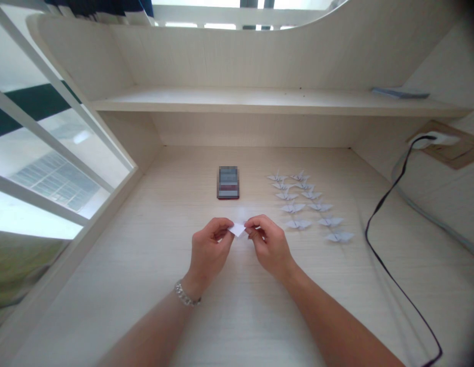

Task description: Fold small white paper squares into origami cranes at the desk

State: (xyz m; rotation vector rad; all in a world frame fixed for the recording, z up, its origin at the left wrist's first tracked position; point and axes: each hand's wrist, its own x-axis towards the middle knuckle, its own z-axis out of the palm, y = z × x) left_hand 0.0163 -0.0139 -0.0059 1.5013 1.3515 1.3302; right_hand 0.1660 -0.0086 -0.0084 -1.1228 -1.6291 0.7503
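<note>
A small folded piece of white paper point(237, 230) is held between my two hands, just above the desk. My left hand point(211, 243), with a metal bracelet point(186, 294) at the wrist, pinches its left corner between thumb and fingers. On the opposite side, my right hand point(270, 245) grips the right corner in the same way. To the right of my hands, several folded white paper cranes point(293, 208) stand on the desk in two slanting columns. Beyond my hands lies a dark phone-like rectangle point(228, 182), its face blurred.
A black cable point(386, 196) runs from a wall socket point(447, 142) down the desk's right side. Above the back of the desk point(176, 168) spans a shelf point(221, 99) with a flat item point(400, 93) on it. A white barred frame point(61, 127) borders the left.
</note>
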